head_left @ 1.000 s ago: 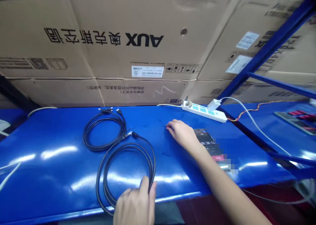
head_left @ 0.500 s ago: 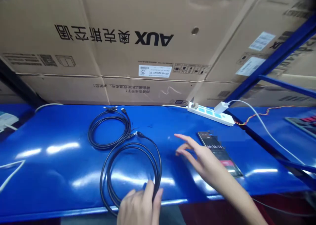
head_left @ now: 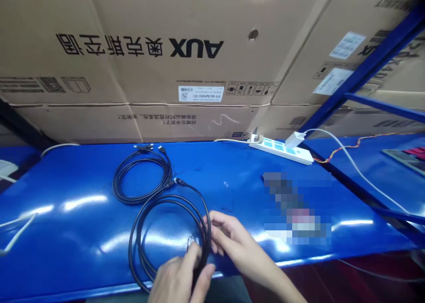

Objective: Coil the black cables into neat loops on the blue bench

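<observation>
Two coiled black cables lie on the blue table top (head_left: pixel 232 192). My left hand (head_left: pixel 177 278) grips the near edge of the nearer coil (head_left: pixel 133 245). My right hand (head_left: pixel 227 236) has its fingers curled on the coil's right side, close to my left hand. The farther coil (head_left: pixel 114 183) lies untouched just behind, with its connector ends (head_left: pixel 144 147) at the table's back edge. The nearer coil's connector (head_left: pixel 179 181) rests between the coils. A mosaic patch (head_left: pixel 295 205) covers a spot to the right of my hands, hiding what lies there.
A white power strip (head_left: pixel 280 149) with a white plug (head_left: pixel 291 140) sits at the back right. Large cardboard boxes (head_left: pixel 139 64) stand behind the table. A blue rack frame (head_left: pixel 365 68) runs at right, and a thin red-and-yellow wire (head_left: pixel 358 141) lies beyond it.
My right hand has moved left from beside the phone onto the nearer coil. The phone is now covered by a mosaic patch. My left hand stays at the coil's near edge.
</observation>
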{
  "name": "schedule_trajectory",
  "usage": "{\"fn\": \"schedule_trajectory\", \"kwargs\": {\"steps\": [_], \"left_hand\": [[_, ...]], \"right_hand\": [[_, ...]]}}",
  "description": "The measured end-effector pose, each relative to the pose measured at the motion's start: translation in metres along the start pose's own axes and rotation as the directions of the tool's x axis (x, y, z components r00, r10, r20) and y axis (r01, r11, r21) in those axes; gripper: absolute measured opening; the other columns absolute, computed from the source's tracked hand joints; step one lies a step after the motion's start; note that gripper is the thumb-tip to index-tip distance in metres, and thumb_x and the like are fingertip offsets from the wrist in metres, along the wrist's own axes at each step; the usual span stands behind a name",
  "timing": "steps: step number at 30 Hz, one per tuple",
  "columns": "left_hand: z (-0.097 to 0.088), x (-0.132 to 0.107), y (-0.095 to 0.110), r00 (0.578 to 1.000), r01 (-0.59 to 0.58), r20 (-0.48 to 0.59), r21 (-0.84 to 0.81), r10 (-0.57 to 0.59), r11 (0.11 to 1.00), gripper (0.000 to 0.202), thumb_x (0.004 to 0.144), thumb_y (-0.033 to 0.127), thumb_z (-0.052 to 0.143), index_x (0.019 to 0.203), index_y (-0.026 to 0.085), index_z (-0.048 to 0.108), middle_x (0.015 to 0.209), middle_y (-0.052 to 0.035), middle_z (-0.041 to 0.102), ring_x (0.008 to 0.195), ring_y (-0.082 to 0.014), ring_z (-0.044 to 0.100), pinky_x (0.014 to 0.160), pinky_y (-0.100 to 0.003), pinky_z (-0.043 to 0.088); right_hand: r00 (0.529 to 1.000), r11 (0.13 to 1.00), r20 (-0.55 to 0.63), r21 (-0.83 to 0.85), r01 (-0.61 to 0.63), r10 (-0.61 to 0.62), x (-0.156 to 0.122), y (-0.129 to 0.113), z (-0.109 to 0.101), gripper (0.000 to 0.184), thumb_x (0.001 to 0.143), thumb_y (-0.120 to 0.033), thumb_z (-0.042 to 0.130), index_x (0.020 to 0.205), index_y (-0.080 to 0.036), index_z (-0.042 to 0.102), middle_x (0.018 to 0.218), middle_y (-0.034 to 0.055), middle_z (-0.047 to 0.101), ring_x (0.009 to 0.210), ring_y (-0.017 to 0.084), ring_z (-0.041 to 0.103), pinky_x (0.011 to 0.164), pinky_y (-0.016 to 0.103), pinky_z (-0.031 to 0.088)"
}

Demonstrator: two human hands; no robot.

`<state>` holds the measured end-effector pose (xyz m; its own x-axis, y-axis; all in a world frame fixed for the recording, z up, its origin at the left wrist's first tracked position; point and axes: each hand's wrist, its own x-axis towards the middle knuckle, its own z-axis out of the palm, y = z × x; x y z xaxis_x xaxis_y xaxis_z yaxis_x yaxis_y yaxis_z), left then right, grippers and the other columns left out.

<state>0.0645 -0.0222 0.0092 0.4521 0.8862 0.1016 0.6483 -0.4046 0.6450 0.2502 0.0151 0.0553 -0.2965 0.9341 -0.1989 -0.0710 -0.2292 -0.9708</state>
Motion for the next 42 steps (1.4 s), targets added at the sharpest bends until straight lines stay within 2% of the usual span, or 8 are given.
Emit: {"fn": "schedule_trajectory", "kwargs": {"steps": [3, 5, 7, 10, 16, 23, 32, 42], "left_hand": [[-0.028, 0.013, -0.003, 0.971, 0.168, 0.227, -0.453, -0.069, 0.875, 0.054, 0.098, 0.051, 0.053, 0.146, 0.026, 0.043, 0.083, -0.0028, 0.077, 0.072, -0.0206, 0.073, 0.069, -0.031, 0.057], [-0.05, 0.026, -0.006, 0.907, 0.361, 0.417, -0.7, -0.058, 0.616, 0.077, 0.093, 0.059, 0.06, 0.156, 0.029, 0.029, 0.108, -0.0104, 0.078, 0.098, -0.0256, 0.076, 0.09, -0.043, 0.056], [-0.068, 0.04, -0.008, 0.779, 0.586, 0.626, -0.745, 0.03, 0.32, 0.087, 0.091, 0.062, 0.062, 0.161, 0.027, 0.021, 0.122, -0.0174, 0.075, 0.111, -0.0303, 0.074, 0.1, -0.051, 0.05], [-0.077, 0.058, -0.008, 0.656, 0.726, 0.742, -0.671, 0.139, 0.155, 0.093, 0.094, 0.064, 0.057, 0.164, 0.027, 0.009, 0.125, -0.021, 0.075, 0.115, -0.0327, 0.074, 0.101, -0.052, 0.047], [-0.06, 0.064, 0.005, 0.637, 0.73, 0.749, -0.662, 0.183, 0.17, 0.078, 0.096, 0.059, 0.057, 0.161, 0.035, 0.022, 0.095, -0.0068, 0.082, 0.086, -0.0237, 0.079, 0.08, -0.037, 0.048], [-0.043, 0.06, 0.017, 0.691, 0.711, 0.715, -0.699, 0.105, 0.083, 0.092, 0.08, 0.071, 0.073, 0.155, 0.034, 0.036, 0.064, 0.007, 0.053, 0.055, -0.01, 0.04, 0.061, -0.026, 0.033], [-0.041, 0.052, 0.015, 0.718, 0.661, 0.696, -0.681, -0.003, 0.316, 0.089, 0.081, 0.078, 0.064, 0.151, 0.026, 0.042, 0.058, 0.0088, 0.043, 0.051, -0.0092, 0.031, 0.052, -0.025, 0.022], [-0.024, 0.046, 0.001, 0.765, 0.644, 0.608, -0.72, -0.213, 0.258, 0.079, 0.079, 0.073, 0.072, 0.133, 0.019, 0.05, 0.048, 0.0126, 0.048, 0.039, -0.006, 0.033, 0.048, -0.022, 0.034]], "right_hand": [[1.0, 0.997, 0.014, 0.071, 0.002, -0.003, 0.002, 0.007, -0.001, 0.042, 0.09, -0.064, 0.068, 0.09, -0.022, 0.067, 0.074, -0.0026, 0.058, 0.065, 0.015, 0.051, 0.063, 0.027, 0.043], [1.0, 0.995, 0.009, 0.102, -0.013, 0.012, 0.002, 0.011, -0.001, 0.043, 0.088, -0.065, 0.069, 0.091, -0.022, 0.068, 0.078, -0.0017, 0.06, 0.068, 0.015, 0.052, 0.066, 0.027, 0.045], [0.999, 0.99, 0.022, 0.136, -0.039, 0.036, 0.002, 0.012, 0.0, 0.04, 0.088, -0.062, 0.072, 0.09, -0.021, 0.069, 0.079, -0.0018, 0.061, 0.069, 0.015, 0.053, 0.069, 0.027, 0.046], [0.998, 0.986, 0.047, 0.16, -0.049, 0.042, 0.001, 0.01, 0.001, 0.04, 0.088, -0.059, 0.074, 0.093, -0.019, 0.073, 0.082, -0.0003, 0.066, 0.072, 0.015, 0.056, 0.075, 0.028, 0.049], [0.996, 0.976, 0.074, 0.211, -0.058, 0.044, -0.002, 0.004, 0.002, 0.047, 0.084, -0.065, 0.075, 0.1, -0.021, 0.078, 0.087, 0.0036, 0.072, 0.082, 0.02, 0.063, 0.087, 0.035, 0.052], [0.989, 0.963, 0.13, 0.25, -0.1, 0.069, -0.005, 0.005, -0.004, 0.045, 0.083, -0.067, 0.074, 0.095, -0.024, 0.079, 0.09, 0.0021, 0.073, 0.093, 0.022, 0.067, 0.095, 0.036, 0.051], [0.983, 0.979, 0.186, 0.203, -0.035, -0.003, -0.007, 0.004, -0.005, 0.034, 0.092, -0.058, 0.069, 0.101, -0.026, 0.077, 0.1, 0.002, 0.075, 0.101, 0.023, 0.067, 0.1, 0.039, 0.049], [0.989, 0.981, -0.12, 0.181, -0.062, 0.085, -0.005, 0.01, -0.013, 0.041, 0.076, -0.038, 0.088, 0.107, -0.024, 0.066, 0.071, -0.0058, 0.067, 0.067, 0.015, 0.067, 0.07, 0.028, 0.053]]}}
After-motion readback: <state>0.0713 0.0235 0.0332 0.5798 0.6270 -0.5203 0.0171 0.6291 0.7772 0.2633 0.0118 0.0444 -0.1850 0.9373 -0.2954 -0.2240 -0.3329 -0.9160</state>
